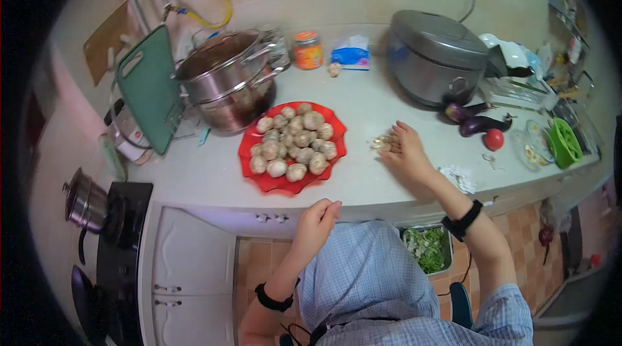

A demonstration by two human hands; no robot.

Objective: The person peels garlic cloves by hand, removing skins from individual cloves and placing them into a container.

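Note:
My right hand (407,155) rests over a small pile of pale garlic pieces (381,144) on the white countertop, its fingers apart and touching the pile's right side. My left hand (317,219) is closed near the counter's front edge, in front of the plate; whatever it holds, if anything, is hidden. A red scalloped plate (288,185) heaped with whole garlic bulbs (297,138) sits to the left of my right hand. White scraps (457,178) lie beside my right wrist.
A steel steamer pot (223,77) and green cutting board (152,90) stand left. Behind are an orange-labelled jar (308,51) and a rice cooker (437,57). Eggplants (483,126), a tomato (494,139) and a green basket (565,143) are right. Greens (426,249) fill a tray below.

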